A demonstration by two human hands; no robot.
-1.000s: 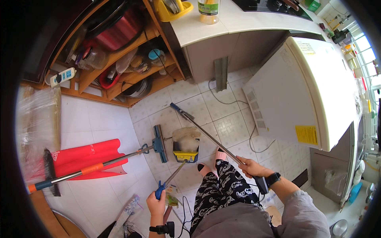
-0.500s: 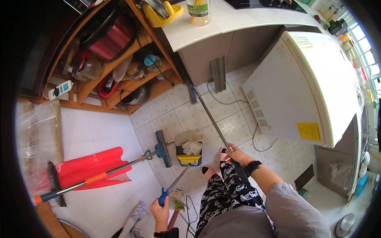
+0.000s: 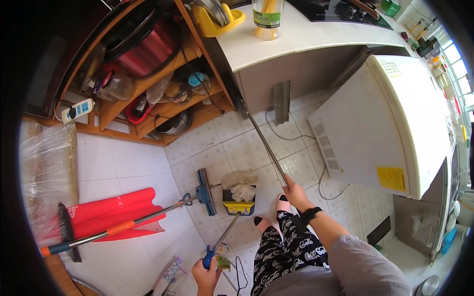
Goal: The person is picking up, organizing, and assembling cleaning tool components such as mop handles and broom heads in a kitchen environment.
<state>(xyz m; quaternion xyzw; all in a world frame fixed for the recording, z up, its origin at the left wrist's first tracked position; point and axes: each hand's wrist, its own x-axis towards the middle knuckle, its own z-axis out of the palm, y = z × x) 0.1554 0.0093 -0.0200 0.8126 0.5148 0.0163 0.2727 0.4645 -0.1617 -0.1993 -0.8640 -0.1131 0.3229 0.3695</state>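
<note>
On tiled floor (image 3: 210, 140), head view: dustpan (image 3: 239, 207) just L of slippered feet (image 3: 283, 203).
L hand (image 3: 205, 275), lower ctr, has fingers clamped on blue grip (image 3: 210, 257) of pan's handle; yellow-front pan holds pale crumpled clump (image 3: 243, 192), w/ tan-grey heap (image 3: 238, 178) at its far edge. R hand (image 3: 297, 195) has fingers wrapped round metal pole (image 3: 267, 149), which slants away & L to gap btwn wooden shelf unit (image 3: 160, 139) & counter cabinet (image 3: 264, 74); pole's far head dim, can't tell shape. Flat-headed mop (image 3: 205, 192) is just L of pan, its pole crossing over red sheet (image 3: 118, 204); white appliance (image 3: 360, 123) well R.
</note>
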